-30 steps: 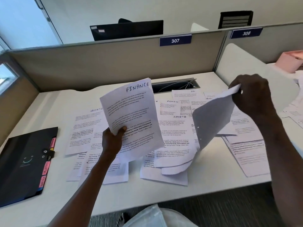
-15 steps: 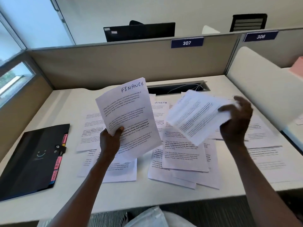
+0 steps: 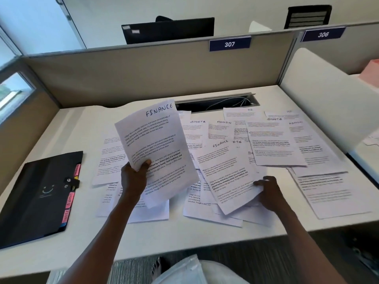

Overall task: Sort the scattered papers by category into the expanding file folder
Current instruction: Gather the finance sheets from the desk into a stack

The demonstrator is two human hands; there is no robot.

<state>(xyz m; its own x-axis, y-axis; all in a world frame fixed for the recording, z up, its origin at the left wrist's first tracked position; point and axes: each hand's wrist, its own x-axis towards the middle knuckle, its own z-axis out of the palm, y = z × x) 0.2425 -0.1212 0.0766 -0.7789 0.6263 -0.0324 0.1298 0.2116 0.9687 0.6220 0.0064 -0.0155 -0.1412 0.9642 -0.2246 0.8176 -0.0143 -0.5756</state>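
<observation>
My left hand (image 3: 134,178) grips a printed sheet headed FINANCE (image 3: 155,148) by its lower left edge and holds it up over the desk. My right hand (image 3: 268,192) pinches the lower right corner of a second sheet headed FINANCE (image 3: 224,171), which lies tilted on the pile. Scattered papers (image 3: 274,144) with headings such as SPORTS, ADMIN and HR cover the middle and right of the white desk (image 3: 78,128). The black expanding file folder (image 3: 39,195) lies closed at the left, with pink and yellow tabs along its right edge.
A cable slot (image 3: 217,103) opens at the back of the desk. Beige partitions (image 3: 164,70) bound the back and left; a white divider (image 3: 320,95) stands at the right. The desk's front edge is near my knees.
My right hand came down from holding a sheet in the air and now pinches a FINANCE sheet on the pile. My left hand still holds its FINANCE sheet up.
</observation>
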